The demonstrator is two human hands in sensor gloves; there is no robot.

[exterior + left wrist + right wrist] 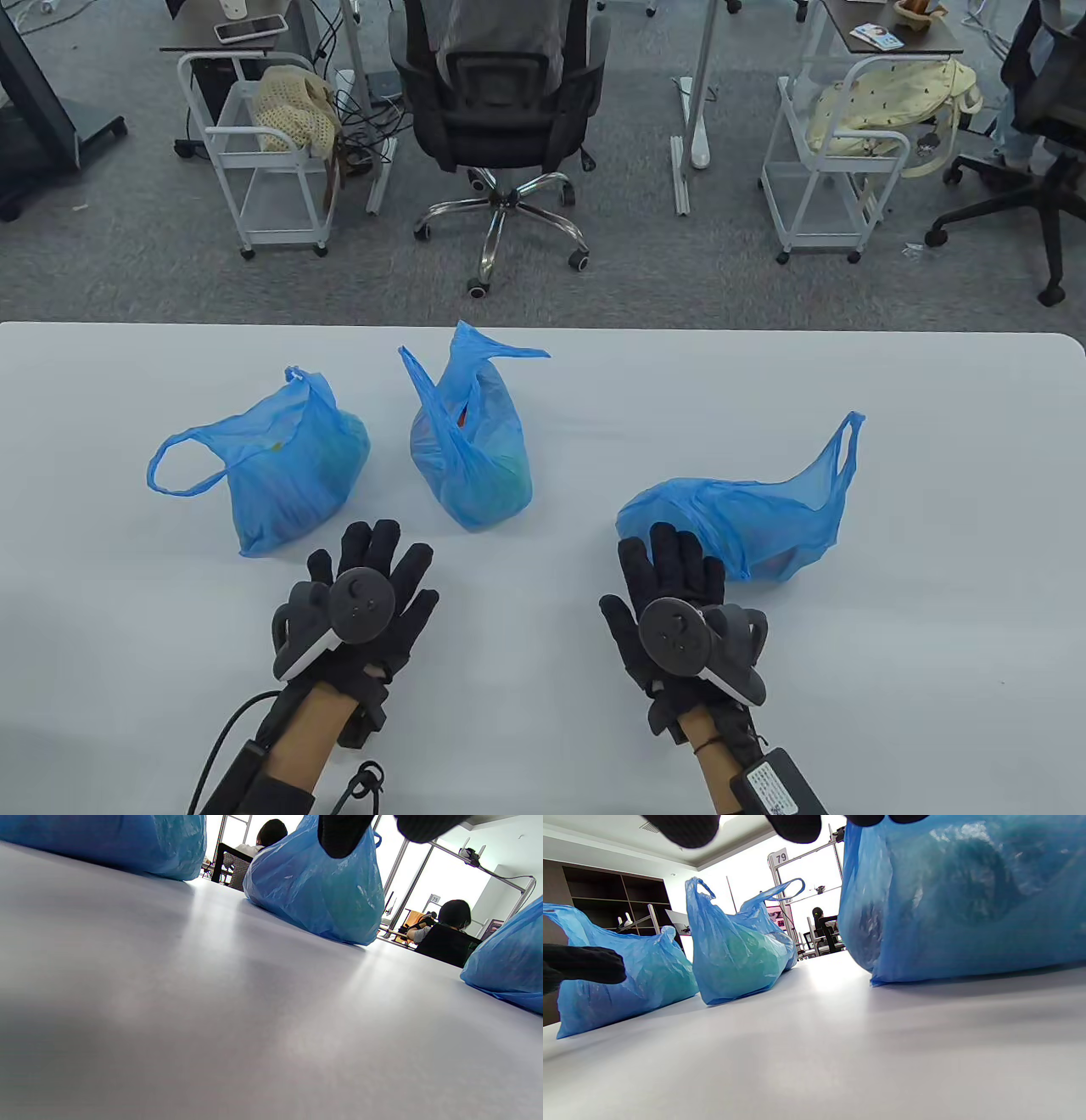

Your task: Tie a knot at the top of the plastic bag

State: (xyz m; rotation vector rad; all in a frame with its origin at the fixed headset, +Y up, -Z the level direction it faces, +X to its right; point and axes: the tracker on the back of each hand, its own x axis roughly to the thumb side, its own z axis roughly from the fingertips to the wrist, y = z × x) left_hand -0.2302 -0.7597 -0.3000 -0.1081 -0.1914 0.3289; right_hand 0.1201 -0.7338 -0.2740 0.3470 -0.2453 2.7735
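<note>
Three plastic bags sit on the tabletop: the left bag, the middle bag just beside it, the right bag well apart. The left hand lies before the left bag, the right hand at the right bag's near end. An office chair stands behind the tabletop.

The three bags are thin blue plastic film, translucent and crinkled, catching soft glints: the left bag, the middle bag and the right bag. The table is a smooth, pale, matt top with a faint sheen in the wrist views. The left hand and right hand wear black knitted cloth gloves, each with a matt dark plastic tracker. Beyond, the office chair shows black mesh and a shiny chromed metal base on grey carpet.
</note>
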